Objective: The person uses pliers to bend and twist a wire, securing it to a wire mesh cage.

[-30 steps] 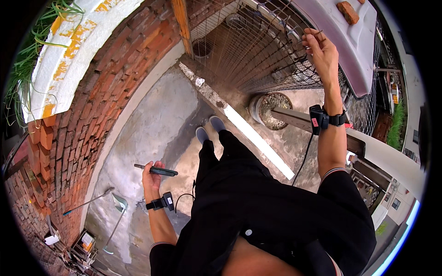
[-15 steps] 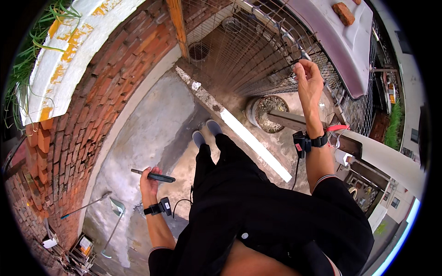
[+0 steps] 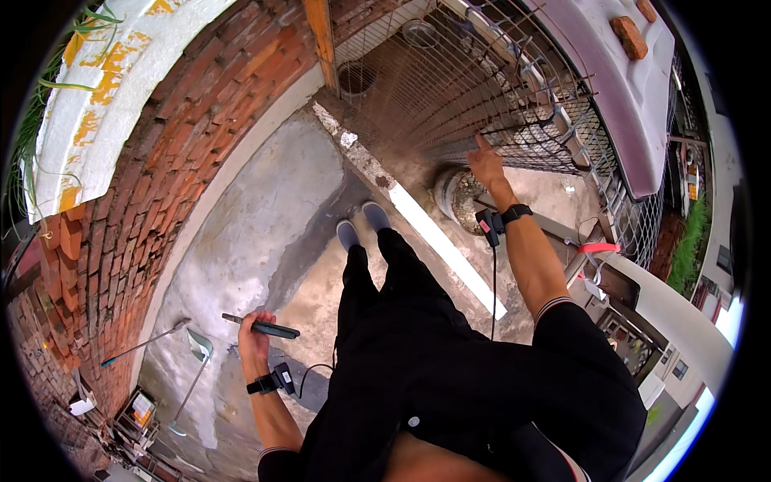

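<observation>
My left hand is closed around a dark-handled hand tool with a short metal end, held level over the concrete floor; its exact kind does not show. My right hand reaches forward to the wire mesh fence. Its index finger is stretched out against or just in front of the lower wires, and the other fingers look loosely bent. Nothing shows in this hand, though contact with the wire is hard to tell. Each wrist wears a black strap with a small cabled box.
A brick wall runs along the left. A white-ended beam lies in front of my feet, beside a round pot. A purple plastic sheet with bricks covers the right side. A long-handled dustpan stands at lower left.
My right hand has come down and left from the top of the mesh to its lower wires, its finger now extended. My left hand keeps the tool, shifted slightly down. The view has turned a little.
</observation>
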A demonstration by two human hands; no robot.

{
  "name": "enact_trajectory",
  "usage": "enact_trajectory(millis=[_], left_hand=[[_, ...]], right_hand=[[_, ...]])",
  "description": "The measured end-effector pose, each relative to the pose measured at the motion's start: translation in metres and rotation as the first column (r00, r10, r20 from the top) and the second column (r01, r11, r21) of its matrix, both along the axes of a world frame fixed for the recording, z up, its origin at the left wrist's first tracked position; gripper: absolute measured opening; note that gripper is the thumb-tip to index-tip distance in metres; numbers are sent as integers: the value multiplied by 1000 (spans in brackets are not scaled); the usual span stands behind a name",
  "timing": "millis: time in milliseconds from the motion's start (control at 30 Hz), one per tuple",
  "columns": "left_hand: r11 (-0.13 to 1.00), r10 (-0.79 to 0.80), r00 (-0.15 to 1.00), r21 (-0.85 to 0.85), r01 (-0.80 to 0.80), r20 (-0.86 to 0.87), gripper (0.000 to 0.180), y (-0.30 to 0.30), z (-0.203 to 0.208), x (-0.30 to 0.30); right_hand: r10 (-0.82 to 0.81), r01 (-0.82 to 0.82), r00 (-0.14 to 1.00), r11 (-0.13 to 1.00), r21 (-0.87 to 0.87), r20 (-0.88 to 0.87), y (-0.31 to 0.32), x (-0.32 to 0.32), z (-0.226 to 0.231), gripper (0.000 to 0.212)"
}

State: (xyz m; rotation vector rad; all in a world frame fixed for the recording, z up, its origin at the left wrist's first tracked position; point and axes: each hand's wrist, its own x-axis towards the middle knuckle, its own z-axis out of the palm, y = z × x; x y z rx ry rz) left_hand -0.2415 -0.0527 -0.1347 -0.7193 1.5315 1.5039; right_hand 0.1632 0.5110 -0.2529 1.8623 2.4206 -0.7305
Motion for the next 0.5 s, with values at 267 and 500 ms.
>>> enact_trajectory(millis=[267,500], left_hand=[[1000,-8,1000,10,8,0,15,9,0,12],[1000,-28,1000,-8,28,-4,15,17,-5,17]], right_hand=[[67,-74,991,995,66,113,-1,-13,-21,72],[86,-97,963,995,28,254,-6,-44,47,69]])
